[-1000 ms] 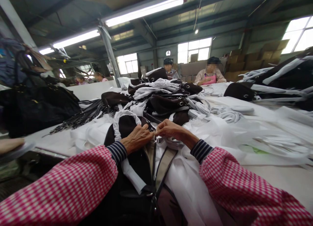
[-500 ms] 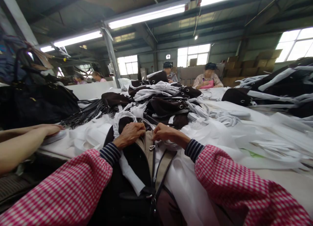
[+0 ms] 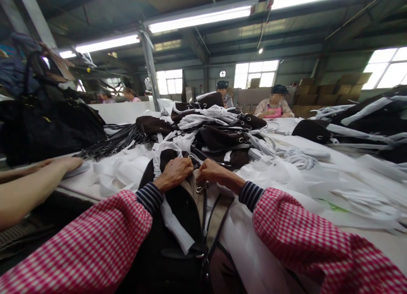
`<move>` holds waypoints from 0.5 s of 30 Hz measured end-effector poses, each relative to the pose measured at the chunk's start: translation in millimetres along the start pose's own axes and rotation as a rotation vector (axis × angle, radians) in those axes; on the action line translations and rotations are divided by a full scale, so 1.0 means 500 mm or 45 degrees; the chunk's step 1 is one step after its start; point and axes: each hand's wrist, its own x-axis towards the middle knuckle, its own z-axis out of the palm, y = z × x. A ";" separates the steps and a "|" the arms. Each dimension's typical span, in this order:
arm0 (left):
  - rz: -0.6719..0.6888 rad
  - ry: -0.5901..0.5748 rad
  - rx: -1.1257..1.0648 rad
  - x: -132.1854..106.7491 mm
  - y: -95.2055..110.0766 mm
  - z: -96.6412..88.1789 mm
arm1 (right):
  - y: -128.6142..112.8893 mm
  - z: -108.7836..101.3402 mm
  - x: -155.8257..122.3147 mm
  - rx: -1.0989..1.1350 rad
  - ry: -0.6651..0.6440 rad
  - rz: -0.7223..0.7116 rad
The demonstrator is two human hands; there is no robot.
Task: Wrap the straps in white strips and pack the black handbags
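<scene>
A black bag (image 3: 159, 239) lies in front of me with its zipped opening parted and beige lining (image 3: 219, 217) showing. My left hand (image 3: 176, 172) is closed on the upper edge of the opening. Close beside it, my right hand (image 3: 211, 172) is pinched at the opposite edge of the same opening; the exact bit between its fingers is hidden. Just below the right fingers hangs a small metal clasp (image 3: 199, 189). White paper wraps a strap (image 3: 178, 228) on the bag's front, and a metal zipper (image 3: 216, 236) runs down its right side.
Dark bags with white-wrapped handles (image 3: 219, 137) are heaped ahead, beside black straps (image 3: 111, 141). White wrapping sheets (image 3: 280, 179) spread to the right. At left, another person's arm (image 3: 38, 188) reaches in near a big black bag (image 3: 47, 124). Co-workers sit across the table.
My right hand has come slightly closer to the left one, narrowing the gap at the bag's opening. The whole view has shifted a little. The neighbour's hand stays at left.
</scene>
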 end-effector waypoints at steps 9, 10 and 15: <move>0.012 0.029 0.014 -0.012 0.010 -0.002 | 0.001 0.002 0.003 -0.057 0.025 0.007; 0.016 0.027 0.017 -0.013 0.012 -0.003 | 0.002 0.002 0.003 -0.069 0.030 0.005; 0.053 -0.001 0.058 -0.013 0.011 -0.003 | 0.003 0.017 0.008 -0.197 0.096 0.004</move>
